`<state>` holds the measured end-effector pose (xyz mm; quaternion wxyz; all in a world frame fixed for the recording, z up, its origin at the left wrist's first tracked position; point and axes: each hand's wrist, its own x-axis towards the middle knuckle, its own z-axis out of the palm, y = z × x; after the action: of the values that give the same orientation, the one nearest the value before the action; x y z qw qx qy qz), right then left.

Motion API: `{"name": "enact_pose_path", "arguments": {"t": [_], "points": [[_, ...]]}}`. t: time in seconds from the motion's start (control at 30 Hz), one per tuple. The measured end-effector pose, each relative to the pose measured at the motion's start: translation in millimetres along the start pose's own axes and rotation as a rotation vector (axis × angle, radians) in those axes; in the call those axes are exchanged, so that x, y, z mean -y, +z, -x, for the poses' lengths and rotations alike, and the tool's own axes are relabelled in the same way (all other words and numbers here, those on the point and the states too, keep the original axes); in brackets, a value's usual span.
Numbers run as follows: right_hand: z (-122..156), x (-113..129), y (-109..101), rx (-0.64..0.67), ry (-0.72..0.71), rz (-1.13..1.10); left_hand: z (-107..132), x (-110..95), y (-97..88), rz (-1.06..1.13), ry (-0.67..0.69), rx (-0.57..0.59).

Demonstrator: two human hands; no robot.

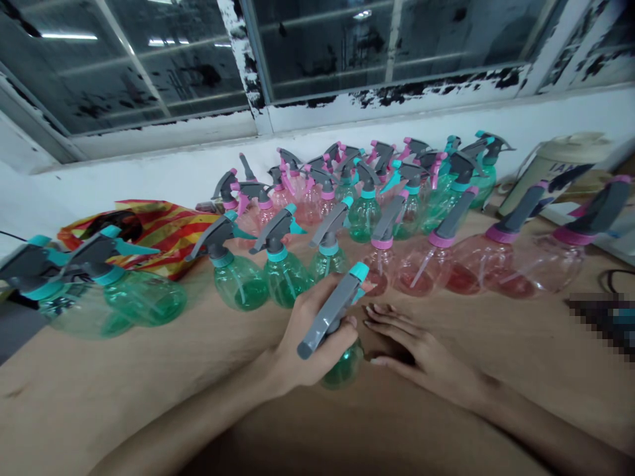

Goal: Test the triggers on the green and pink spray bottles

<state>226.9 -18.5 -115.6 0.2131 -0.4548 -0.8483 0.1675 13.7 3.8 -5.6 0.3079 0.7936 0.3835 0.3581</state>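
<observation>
My left hand is wrapped round the neck of a green spray bottle with a grey trigger head and teal nozzle, held upright on the wooden table. My right hand lies on the table just right of that bottle, fingers stretched out and pointing left toward it, holding nothing. Behind both hands stand several green spray bottles and several pink spray bottles in rows.
A red and yellow striped bag lies at the back left. More green bottles lie at the left edge. A pale jug stands at the far right by the white wall and window. A blurred dark object sits at right.
</observation>
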Motion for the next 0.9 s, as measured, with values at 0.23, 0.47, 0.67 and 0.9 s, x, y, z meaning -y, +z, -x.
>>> {"name": "enact_pose_path", "arguments": {"t": [0.23, 0.47, 0.67, 0.9], "points": [[0.1, -1.2, 0.8, -0.001, -0.003, 0.008, 0.6, 3.5, -2.6, -0.004, 0.071, -0.017], [0.5, -1.1, 0.3, -0.01, -0.004, -0.013, -1.4, 2.3, -0.3, 0.019, 0.01, 0.005], [0.7, -0.2, -0.7, -0.006, 0.004, -0.006, -2.5, 2.2, 0.2, 0.013, 0.044, -0.019], [0.3, -1.7, 1.4, -0.017, -0.003, -0.023, -1.1, 0.1, -1.8, 0.008, -0.006, 0.011]]}}
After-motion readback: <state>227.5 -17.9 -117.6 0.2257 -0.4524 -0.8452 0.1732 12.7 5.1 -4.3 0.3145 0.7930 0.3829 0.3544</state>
